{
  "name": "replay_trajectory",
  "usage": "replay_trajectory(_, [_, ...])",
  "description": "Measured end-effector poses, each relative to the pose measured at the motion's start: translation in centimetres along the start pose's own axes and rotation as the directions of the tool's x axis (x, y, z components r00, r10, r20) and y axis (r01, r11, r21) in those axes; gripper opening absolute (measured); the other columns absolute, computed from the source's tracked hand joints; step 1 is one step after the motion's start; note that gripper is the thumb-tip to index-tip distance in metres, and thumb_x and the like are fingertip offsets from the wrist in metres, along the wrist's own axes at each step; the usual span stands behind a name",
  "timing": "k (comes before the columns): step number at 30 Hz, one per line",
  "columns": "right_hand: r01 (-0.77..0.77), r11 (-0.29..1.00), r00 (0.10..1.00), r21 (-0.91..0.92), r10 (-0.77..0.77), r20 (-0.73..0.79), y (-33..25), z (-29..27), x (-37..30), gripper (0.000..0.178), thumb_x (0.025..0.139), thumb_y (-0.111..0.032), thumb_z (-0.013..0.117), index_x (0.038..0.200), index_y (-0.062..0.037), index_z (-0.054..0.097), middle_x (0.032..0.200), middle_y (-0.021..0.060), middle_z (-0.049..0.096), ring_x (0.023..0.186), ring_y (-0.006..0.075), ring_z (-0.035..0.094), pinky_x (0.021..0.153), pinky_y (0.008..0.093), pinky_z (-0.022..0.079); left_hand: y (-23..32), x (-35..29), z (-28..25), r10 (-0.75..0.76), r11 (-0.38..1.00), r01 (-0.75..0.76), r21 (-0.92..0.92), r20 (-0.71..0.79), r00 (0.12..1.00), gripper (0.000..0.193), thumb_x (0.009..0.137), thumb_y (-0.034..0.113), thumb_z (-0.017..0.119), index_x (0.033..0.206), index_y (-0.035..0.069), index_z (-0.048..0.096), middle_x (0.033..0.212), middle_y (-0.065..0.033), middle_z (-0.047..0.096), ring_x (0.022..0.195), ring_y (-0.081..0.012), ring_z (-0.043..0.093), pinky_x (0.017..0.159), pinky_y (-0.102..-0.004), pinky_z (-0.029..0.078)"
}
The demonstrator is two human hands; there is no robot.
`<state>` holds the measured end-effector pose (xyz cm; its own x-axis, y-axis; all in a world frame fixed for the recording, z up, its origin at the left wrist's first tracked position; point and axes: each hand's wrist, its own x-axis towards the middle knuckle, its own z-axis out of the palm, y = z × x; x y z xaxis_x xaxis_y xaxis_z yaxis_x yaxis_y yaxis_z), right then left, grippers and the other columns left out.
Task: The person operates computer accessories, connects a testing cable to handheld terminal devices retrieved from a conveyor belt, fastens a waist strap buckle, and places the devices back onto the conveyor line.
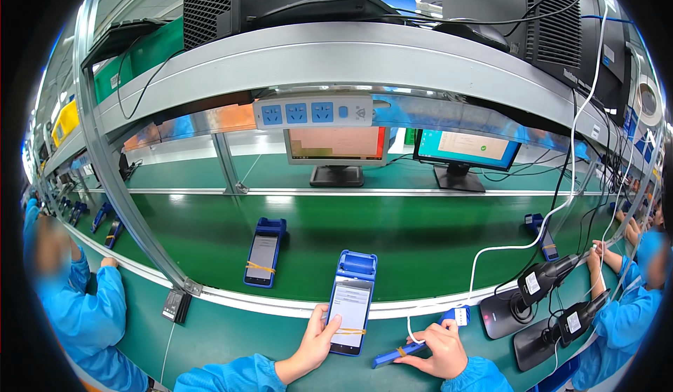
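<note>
The green belt (420, 238) crosses the middle, bearing a blue card machine (263, 252) left of centre. At lower centre, the left hand (313, 343) holds a second machine (352, 297), its screen lit; rightward, the right hand (445, 350) pinches a third machine (389, 357) near a white cable (484, 252). Handling seems midway; whether the cable is plugged, I cannot tell.

Left hand (315, 345) held one terminal (352, 292) over the bench (235, 330) edge; right hand (444, 351), to its right, held a second terminal (390, 357). Behind them ran the belt (420, 255), a third terminal (264, 253) on it at left, a fourth (549, 249) well right. Two scanners (542, 282) stood right of the right hand. Behind the belt, two monitors (336, 144) stood side by side, below a shelf (329, 62) with a power strip (315, 111) beneath its front. Co-workers (87, 315) flanked left and right.
</note>
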<state>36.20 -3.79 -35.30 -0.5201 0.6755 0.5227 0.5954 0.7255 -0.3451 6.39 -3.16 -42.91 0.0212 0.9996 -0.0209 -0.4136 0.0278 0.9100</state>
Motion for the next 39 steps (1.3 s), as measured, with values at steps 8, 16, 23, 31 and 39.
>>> replay_trajectory(8, [0.015,1.000,1.000,-0.016,-0.015,0.000,0.0,-0.3,0.2,0.049,0.074,-0.043,0.099,0.103,-0.0145,0.072,0.081,-0.0043,0.070,0.072,0.0154,0.061,0.078,0.0356,0.036,-0.2,0.0,-0.1,0.023,1.000,-0.023,0.005,0.007,1.000,0.026,0.115,0.014,0.055,0.137,0.006,0.044,0.128,-0.0145,0.069,0.115,-0.0173,0.069,0.101,-0.0359,0.056])
replay_trajectory(16, [0.023,0.999,1.000,-0.032,-0.023,0.008,-0.1,-0.4,0.2,0.048,0.074,-0.043,0.098,0.103,-0.0141,0.073,0.082,-0.0044,0.071,0.073,0.0150,0.062,0.078,0.0343,0.038,-0.2,0.1,-0.2,0.016,1.000,-0.016,0.002,0.001,1.000,0.025,0.115,0.014,0.055,0.136,0.006,0.044,0.128,-0.0148,0.069,0.116,-0.0179,0.069,0.100,-0.0357,0.056])
replay_trajectory(23, [0.075,0.995,0.996,-0.066,-0.078,-0.045,-1.6,-0.5,0.9,0.051,0.072,-0.047,0.097,0.102,-0.0126,0.073,0.078,-0.0031,0.068,0.067,0.0181,0.062,0.072,0.0322,0.043,0.6,0.1,-0.1,0.006,0.999,-0.008,0.054,0.041,0.999,0.031,0.112,0.016,0.061,0.138,0.005,0.046,0.124,-0.0154,0.072,0.109,-0.0181,0.071,0.097,-0.0341,0.056])
replay_trajectory(31, [0.200,0.979,0.976,0.048,-0.195,-0.095,-7.6,0.2,0.5,0.052,0.076,-0.037,0.093,0.113,-0.0067,0.073,0.084,0.0059,0.068,0.074,0.0265,0.066,0.069,0.0378,0.053,5.8,0.0,1.0,0.177,0.774,-0.276,0.569,0.224,0.958,0.033,0.103,0.014,0.075,0.132,0.002,0.068,0.111,-0.0134,0.079,0.098,-0.0172,0.076,0.085,-0.0311,0.059])
replay_trajectory(39, [0.206,0.978,0.974,-0.015,-0.207,-0.097,-8.7,1.3,-0.1,0.048,0.080,-0.037,0.091,0.114,-0.0067,0.074,0.080,0.0052,0.066,0.072,0.0241,0.066,0.066,0.0367,0.052,8.2,-1.1,2.0,0.094,0.418,-0.510,0.752,0.522,0.847,0.031,0.102,0.023,0.072,0.131,0.010,0.073,0.105,-0.0163,0.080,0.086,-0.0363,0.077,0.073,-0.0420,0.061])
